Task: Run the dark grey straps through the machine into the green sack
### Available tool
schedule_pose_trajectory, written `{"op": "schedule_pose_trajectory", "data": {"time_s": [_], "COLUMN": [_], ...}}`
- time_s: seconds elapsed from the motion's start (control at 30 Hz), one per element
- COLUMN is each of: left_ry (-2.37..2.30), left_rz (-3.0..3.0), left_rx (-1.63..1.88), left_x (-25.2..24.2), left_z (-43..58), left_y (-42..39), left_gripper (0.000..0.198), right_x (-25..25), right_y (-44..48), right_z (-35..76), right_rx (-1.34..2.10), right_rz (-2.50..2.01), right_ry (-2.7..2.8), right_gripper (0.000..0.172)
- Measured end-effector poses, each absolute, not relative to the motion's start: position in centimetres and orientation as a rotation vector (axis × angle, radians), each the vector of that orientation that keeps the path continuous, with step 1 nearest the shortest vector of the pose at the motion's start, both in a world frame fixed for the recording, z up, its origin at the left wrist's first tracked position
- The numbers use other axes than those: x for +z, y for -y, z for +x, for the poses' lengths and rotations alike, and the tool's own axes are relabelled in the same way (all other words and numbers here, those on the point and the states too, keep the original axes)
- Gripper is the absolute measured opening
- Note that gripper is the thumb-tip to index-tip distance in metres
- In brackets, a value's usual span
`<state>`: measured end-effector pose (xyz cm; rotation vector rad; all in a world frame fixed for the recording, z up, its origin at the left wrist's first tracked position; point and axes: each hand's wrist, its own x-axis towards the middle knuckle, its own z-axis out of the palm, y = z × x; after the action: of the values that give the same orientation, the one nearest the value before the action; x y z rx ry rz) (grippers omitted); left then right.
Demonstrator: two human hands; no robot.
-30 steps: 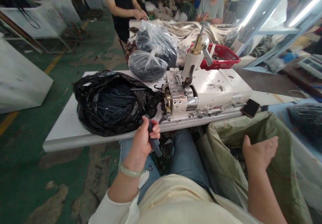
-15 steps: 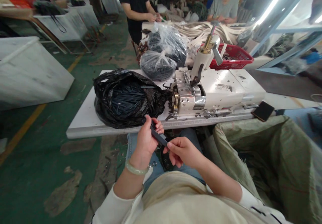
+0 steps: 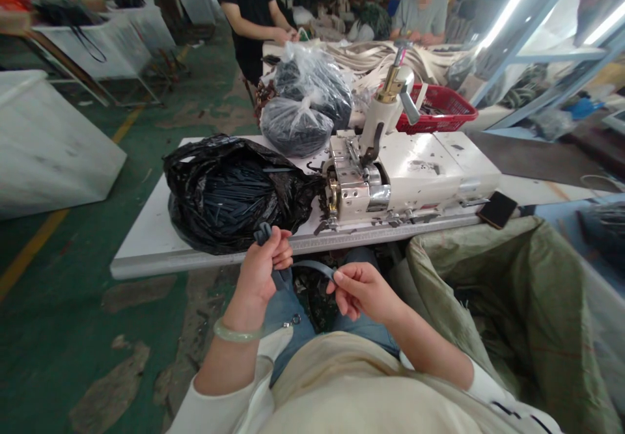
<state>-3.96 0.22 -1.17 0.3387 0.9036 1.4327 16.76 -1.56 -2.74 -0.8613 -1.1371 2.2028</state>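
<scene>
My left hand point(image 3: 266, 268) is closed around a few folded dark blue-grey strips, whose looped end sticks up past the thumb. One flat strip point(image 3: 315, 265) arches across from it to my right hand point(image 3: 361, 291), which pinches its end between thumb and fingertips. Both hands are above my lap, just in front of the table edge. Behind the left hand, an opened black plastic bag point(image 3: 288, 190) holds a heap of similar dark strips point(image 3: 234, 193). A cream-coloured machine point(image 3: 439, 167) with a metal head stands on the table beyond the right hand.
Clear bags of dark pieces point(image 3: 297, 125) and a red basket point(image 3: 444, 112) lie behind the machine. A phone point(image 3: 497, 209) rests at the table's right edge, above a big green woven sack point(image 3: 547, 278). White bins point(image 3: 53, 148) stand left. Two people work across the table.
My hands have moved apart, the left one leftward. The dark strip, straight between them before, now bows in an arc, and a folded loop shows above my left thumb. The view has shifted slightly.
</scene>
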Motion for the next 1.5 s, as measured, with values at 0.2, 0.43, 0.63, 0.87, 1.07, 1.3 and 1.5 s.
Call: {"op": "schedule_pose_trajectory", "data": {"time_s": [0.2, 0.43, 0.63, 0.87, 1.07, 1.3, 1.5], "left_ry": [-1.119, -1.104, -1.187, -1.208, -1.25, -1.174, -1.139], "left_rz": [0.499, 0.636, 0.658, 0.669, 0.75, 0.563, 0.534], "left_rx": [1.424, 1.324, 1.393, 1.367, 1.255, 1.327, 1.298], "left_x": [-1.2, -0.4, 0.2, 0.2, -0.8, -0.6, -1.0], "left_z": [-3.3, -1.6, -1.0, -0.4, 0.8, -1.2, -1.4], "left_y": [0.3, 0.3, 0.0, 0.0, -0.2, -0.8, -0.8], "left_gripper": [0.035, 0.026, 0.025, 0.026, 0.026, 0.025, 0.026], "right_x": [-2.8, -3.2, -3.9, -3.9, -2.4, 0.1, 0.3], "right_y": [1.4, 1.3, 0.1, -0.3, -2.4, -10.6, -13.7], "right_z": [16.9, 17.0, 18.2, 17.7, 16.5, 19.6, 19.5], "right_rx": [2.069, 2.161, 2.595, 2.602, 2.19, 1.912, 1.979], "right_rz": [-0.908, -0.871, -0.685, -0.691, -0.798, -0.948, -1.021], "right_ry": [1.205, 1.11, 0.621, 0.686, 0.995, 0.944, 0.698], "right_gripper": [0.038, 0.039, 0.083, 0.079, 0.035, 0.036, 0.032]}}
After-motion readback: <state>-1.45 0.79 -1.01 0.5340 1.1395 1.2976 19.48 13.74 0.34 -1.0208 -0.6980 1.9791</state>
